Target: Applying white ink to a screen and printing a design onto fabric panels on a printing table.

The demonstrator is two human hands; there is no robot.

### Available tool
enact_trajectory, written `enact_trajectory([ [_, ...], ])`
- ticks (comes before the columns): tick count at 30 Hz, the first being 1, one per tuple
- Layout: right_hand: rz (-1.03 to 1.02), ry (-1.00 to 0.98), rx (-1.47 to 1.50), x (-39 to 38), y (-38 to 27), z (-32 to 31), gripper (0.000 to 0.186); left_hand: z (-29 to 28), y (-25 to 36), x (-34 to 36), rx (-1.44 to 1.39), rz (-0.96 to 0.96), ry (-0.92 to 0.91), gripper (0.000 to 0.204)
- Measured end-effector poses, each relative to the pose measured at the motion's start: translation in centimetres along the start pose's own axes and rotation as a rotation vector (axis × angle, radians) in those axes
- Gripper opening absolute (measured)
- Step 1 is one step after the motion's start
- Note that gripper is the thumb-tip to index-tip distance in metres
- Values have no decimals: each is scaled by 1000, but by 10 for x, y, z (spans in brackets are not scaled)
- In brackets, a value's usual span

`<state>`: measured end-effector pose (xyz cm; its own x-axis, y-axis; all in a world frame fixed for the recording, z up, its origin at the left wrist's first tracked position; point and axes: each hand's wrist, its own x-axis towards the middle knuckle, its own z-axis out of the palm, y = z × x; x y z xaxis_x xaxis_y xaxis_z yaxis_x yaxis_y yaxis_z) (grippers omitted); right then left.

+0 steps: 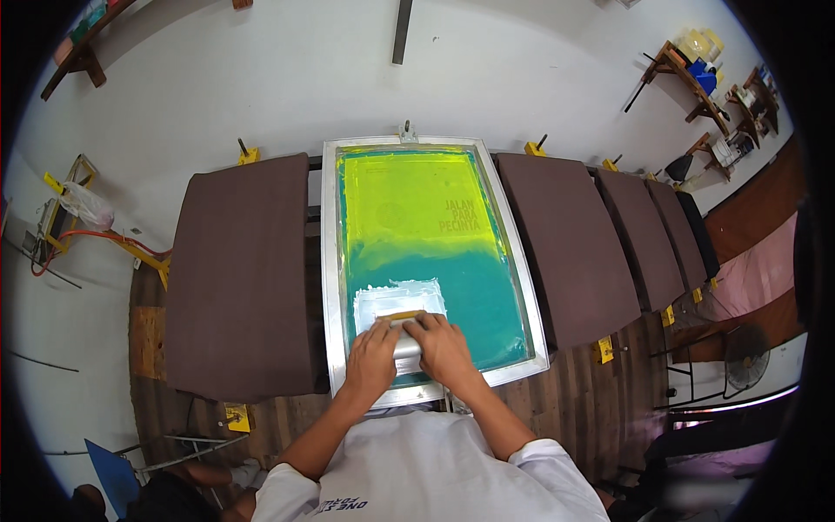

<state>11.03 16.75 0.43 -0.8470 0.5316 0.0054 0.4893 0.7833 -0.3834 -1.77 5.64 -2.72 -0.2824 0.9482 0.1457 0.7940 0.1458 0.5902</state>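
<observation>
A silver-framed printing screen [534, 339] lies in the centre, its mesh yellow-green at the far end and teal nearer me, with faint lettering on the yellow part. My left hand [372, 352] and my right hand [442, 348] both grip a wide squeegee [407, 348], silver with a yellow upper edge, over the near half of the screen. White ink [396, 294] lies in a ragged-edged patch just beyond the squeegee. A metal clamp [407, 132] holds the screen's far edge.
Brown padded platens [235, 270] flank the screen on both sides, with yellow brackets. A red hose [83, 239] hangs at left. Shelves with containers [696, 70] are on the right wall. A fan [746, 357] stands at right. A leg with a white shoe [243, 474] shows at lower left.
</observation>
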Motion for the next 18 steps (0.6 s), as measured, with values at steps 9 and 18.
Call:
enact_trajectory([
  [9, -30, -111, 91, -46, -1, 8, 52, -8, 22, -40, -50, -49, -169, 51],
  [18, -29, 46, 54, -25, 7, 32, 53, 13, -2, -20, 25, 13, -19, 54],
])
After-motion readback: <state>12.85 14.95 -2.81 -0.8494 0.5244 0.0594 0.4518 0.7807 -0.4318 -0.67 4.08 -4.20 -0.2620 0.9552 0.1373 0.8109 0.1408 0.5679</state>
